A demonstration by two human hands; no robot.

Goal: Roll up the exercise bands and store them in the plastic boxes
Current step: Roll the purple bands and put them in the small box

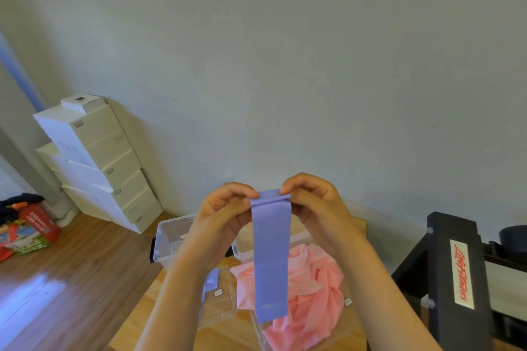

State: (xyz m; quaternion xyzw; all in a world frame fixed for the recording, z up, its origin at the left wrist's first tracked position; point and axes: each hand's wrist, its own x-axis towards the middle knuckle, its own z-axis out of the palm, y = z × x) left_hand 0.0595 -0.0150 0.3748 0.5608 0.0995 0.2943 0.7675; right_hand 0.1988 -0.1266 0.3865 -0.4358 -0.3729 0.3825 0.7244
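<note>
Hands are up in front of the wall, close together. The left hand (225, 208) and the right hand (313, 204) each have thumb and curled fingers pinching one top corner of a purple exercise band (271, 259). The band's upper edge is turned over into a short, narrow roll between the two hands. The rest hangs straight down, flat and unrolled, with its lower end in front of a heap of pink band (310, 293). Faint print sits near that lower end, too small to read.

The pink band lies crumpled in a clear plastic box (348, 302), and the frame's lower edge cuts off both. Left of it is a smaller clear box (219, 308) with a scrap of purple (212, 279) inside, partly hidden by the left forearm, so I cannot tell what shape it is in. Two more clear boxes stand farther back: one at the counter's far left corner (171, 236), the other (242, 246) mostly covered by the hands and the hanging band.

All of this rests on a light wooden counter (142, 319). Beyond it is a wood-plank floor (71, 265) and a plain pale wall (285, 65). A stack of white cartons (97, 162) leans in the left corner, with bright packages (28, 231) at the left edge. At the right stands a piece of black equipment (456, 236) bearing a red-lettered label — the script is hard to make out.
</note>
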